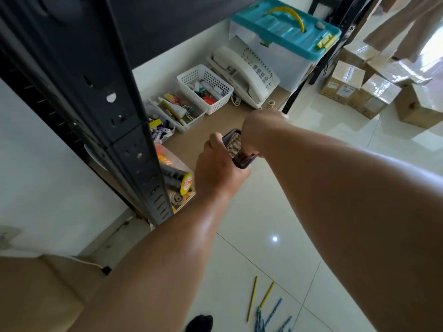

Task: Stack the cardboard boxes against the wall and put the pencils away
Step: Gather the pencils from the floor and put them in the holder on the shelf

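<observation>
- My left hand (220,168) is clenched round the dark mesh cup (236,148), thumb on the near side.
- My right hand (257,133) bends down at the wrist onto the cup's other side. Its fingertips (254,155) curl at the cup's rim, so both hands are grasping it.
- The cup is tilted and sits between my hands, just at the front edge of the low brown shelf (215,130).
- The pencils (267,305) lie loose on the tiled floor (275,212) below my arms: two yellow ones apart, several blue ones bunched together.
- My black-socked foot (200,323) is just left of them.
- The cardboard boxes (359,89) stand in a loose cluster on the floor to the far right, well apart from the pencils.
- The black rack post (107,92) rises at my left.
- On the shelf sit white baskets (206,87) of small stationery, a white phone (244,73) and a bin with a teal lid (285,27).
</observation>
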